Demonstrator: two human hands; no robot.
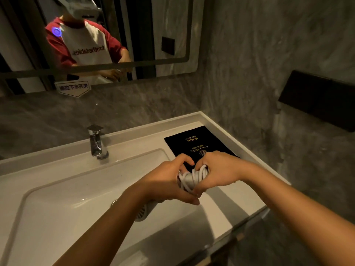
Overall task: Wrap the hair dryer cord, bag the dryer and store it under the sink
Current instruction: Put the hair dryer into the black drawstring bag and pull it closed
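Head view, near to far. Two bare forearms reach in from the lower edge and meet over the right side of the basin [63, 200]. Left hand [169, 181]: grip closed around the white dryer [148, 209], whose vented rear end shows below the wrist, above the basin. Right hand [221, 170]: grip closed on the white cord [194, 176], fingers curled over loops wound around the dryer's handle between the two hands. Both hands touch at the thumbs and fingertips. Black bag [194, 143]: flat on the white surface [219, 204] just beyond the hands, gold lettering up, its near corner hidden by the right hand. Chrome tap [97, 143]: upright behind the basin, left of the bag. Grey marbled wall [249, 64] behind and to the right, with a dark box [317, 98] mounted on it. Mirror [169, 25]: above the tap, showing a person in a red and white shirt; small sign [74, 88] at its lower edge.
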